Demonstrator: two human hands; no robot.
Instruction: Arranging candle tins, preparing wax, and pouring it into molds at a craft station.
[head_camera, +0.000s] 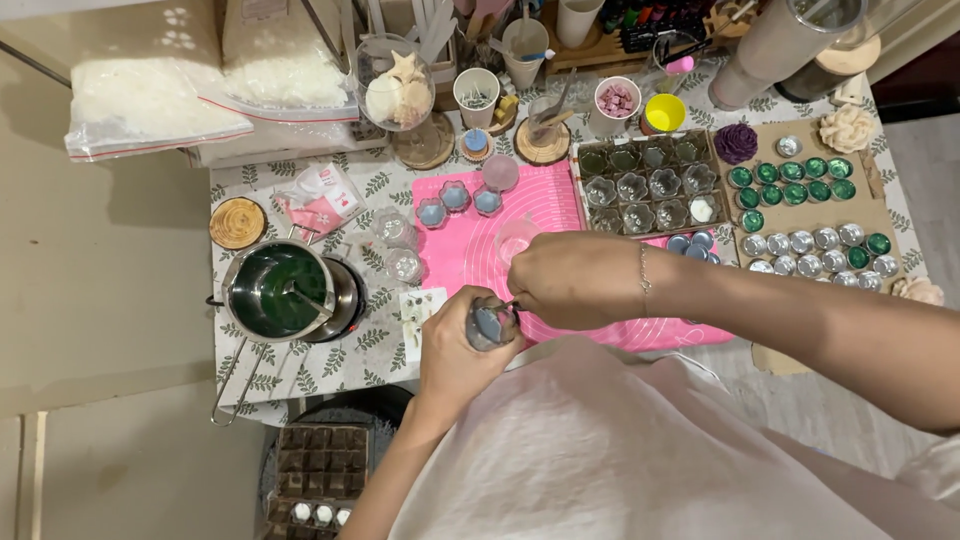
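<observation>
Left hand: the left hand is closed around a small clear mould cup with blue filling, held upright just above the near edge of the surface.
Right hand: the right hand is set over the cup from the right, its fingertips pinched at the cup's rim; what is pinched is too small to tell. A thin bracelet is worn at the wrist.
Cup position: the cup is held over the near left corner of the pink silicone mat, beside a small white card.
Left side: a steel pot of green wax stands on a small burner near the surface's left edge, its long handle reaching past the near edge.
Behind the hands: three small blue-filled cups and a clear plastic cup are set on the mat, with a bare strip of mat between them and the hands.
Right side: a tray of flower-shaped moulds lies on the mat's far right part; beside it, a cardboard sheet with rows of green and silver tealight cups runs to the right edge.
Far edge: bags of white wax flakes, jars and paper cups are crowded along the back.
Below the edge: a dark mould tray lies on the floor, just under the surface's near edge.
</observation>
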